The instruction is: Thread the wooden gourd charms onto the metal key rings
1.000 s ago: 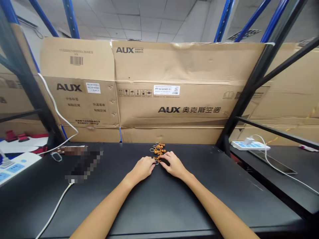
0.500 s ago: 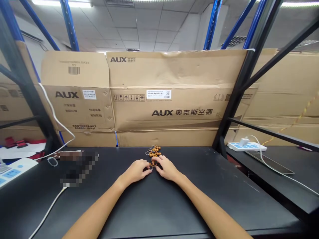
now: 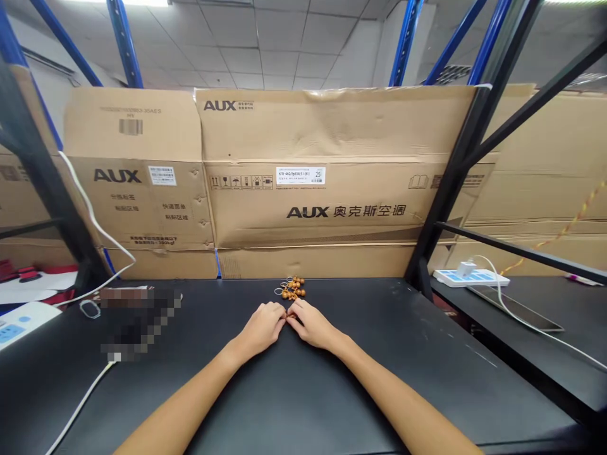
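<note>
My left hand [image 3: 262, 330] and my right hand [image 3: 313, 323] meet over the middle of the black table. Fingers of both are closed around a wooden-bead keychain [image 3: 291, 315], which is mostly hidden; only bits of brown bead show between the fingertips. Just beyond my hands lie more wooden-bead keychains [image 3: 294, 293], with orange-brown round beads and metal rings pointing left.
Cardboard panels [image 3: 313, 227] stand along the back edge of the table [image 3: 294, 392]. A blurred dark object [image 3: 142, 322] with a white cable [image 3: 80, 404] lies left. Black rack posts [image 3: 439, 183] rise at both sides. A power strip [image 3: 469, 278] sits at right.
My fingertips have drawn together over the keychain, covering the beads and ring that showed between them before. The camera view has shifted slightly.
</note>
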### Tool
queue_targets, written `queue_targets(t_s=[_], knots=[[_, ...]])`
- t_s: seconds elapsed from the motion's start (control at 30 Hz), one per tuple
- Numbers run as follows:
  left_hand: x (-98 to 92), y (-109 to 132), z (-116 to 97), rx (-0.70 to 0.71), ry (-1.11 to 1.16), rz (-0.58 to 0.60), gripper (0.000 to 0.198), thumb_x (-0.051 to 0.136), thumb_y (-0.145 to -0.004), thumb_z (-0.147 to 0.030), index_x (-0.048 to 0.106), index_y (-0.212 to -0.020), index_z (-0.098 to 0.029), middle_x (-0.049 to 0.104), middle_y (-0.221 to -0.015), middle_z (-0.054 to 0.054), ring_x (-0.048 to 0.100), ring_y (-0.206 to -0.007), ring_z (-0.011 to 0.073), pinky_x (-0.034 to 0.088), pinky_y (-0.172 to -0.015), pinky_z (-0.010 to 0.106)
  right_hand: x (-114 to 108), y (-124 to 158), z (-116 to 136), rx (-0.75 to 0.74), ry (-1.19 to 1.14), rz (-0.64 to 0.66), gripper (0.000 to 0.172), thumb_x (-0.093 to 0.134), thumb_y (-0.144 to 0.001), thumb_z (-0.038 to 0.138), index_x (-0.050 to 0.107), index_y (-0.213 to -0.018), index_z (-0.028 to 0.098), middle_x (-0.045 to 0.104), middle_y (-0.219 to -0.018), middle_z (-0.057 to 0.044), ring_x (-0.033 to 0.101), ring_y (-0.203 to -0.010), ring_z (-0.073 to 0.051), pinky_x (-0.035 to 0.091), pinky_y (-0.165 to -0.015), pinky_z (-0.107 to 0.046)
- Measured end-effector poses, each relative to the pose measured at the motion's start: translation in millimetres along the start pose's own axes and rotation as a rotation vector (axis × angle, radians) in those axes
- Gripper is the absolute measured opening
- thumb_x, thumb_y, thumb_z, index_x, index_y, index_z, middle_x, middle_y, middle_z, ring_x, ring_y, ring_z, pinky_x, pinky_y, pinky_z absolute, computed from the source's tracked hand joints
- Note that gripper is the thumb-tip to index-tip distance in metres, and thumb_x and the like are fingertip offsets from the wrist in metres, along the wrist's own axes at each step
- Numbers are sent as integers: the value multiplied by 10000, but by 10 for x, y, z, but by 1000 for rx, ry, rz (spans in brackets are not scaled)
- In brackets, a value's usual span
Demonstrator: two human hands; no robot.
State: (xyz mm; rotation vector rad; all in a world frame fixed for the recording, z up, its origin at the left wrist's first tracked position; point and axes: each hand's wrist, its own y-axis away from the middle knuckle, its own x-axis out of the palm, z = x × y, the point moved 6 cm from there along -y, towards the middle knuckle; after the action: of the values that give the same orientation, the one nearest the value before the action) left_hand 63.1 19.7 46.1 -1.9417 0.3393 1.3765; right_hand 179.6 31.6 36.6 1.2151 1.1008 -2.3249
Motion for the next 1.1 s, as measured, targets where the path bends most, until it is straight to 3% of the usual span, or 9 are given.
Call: queue_targets(t_s=[0.2,0.4,0.53,0.87,1.1], knots=[[8,-12,36,-4,78,-18,107,484,-903,-189,590,-885,-194,606,-1007,51,554,-930,206,438,-819,339,8,7,1,13,-55,-20,104,433,-929,193,527,-885,195,576,-863,-34,534,-790,-160,445,-739,-277],[-25,-14,119,4,224,5,126,512,-894,-212,621,-831,-203,588,-1050,44,553,-971,189,439,-896,334,-20,9,-121,118,24,-38,83,457,-911,194,531,-876,189,582,-857,-38,545,-763,-157,437,-714,-275],[-44,-3,132,-30,216,-5,174,567,-872,-316,617,-755,-197,586,-1063,43,554,-976,206,441,-900,362,-31,5,-49,77,-43,-30,94,449,-918,198,536,-882,190,589,-856,-32,549,-744,-146,438,-701,-258],[-96,-38,157,-8,280,-28,179,530,-893,-282,673,-812,-212,588,-1076,44,577,-978,192,438,-925,337,-108,-13,-69,143,42,-87,96,458,-913,203,544,-871,197,608,-864,-39,567,-768,-161,438,-713,-274],[-80,-27,134,-49,285,-22,270,519,-899,-310,658,-700,-193,598,-1080,50,579,-998,200,441,-924,343,-71,-13,3,77,-95,-59,124,436,-932,225,551,-895,195,608,-848,-30,564,-713,-141,431,-672,-248]])
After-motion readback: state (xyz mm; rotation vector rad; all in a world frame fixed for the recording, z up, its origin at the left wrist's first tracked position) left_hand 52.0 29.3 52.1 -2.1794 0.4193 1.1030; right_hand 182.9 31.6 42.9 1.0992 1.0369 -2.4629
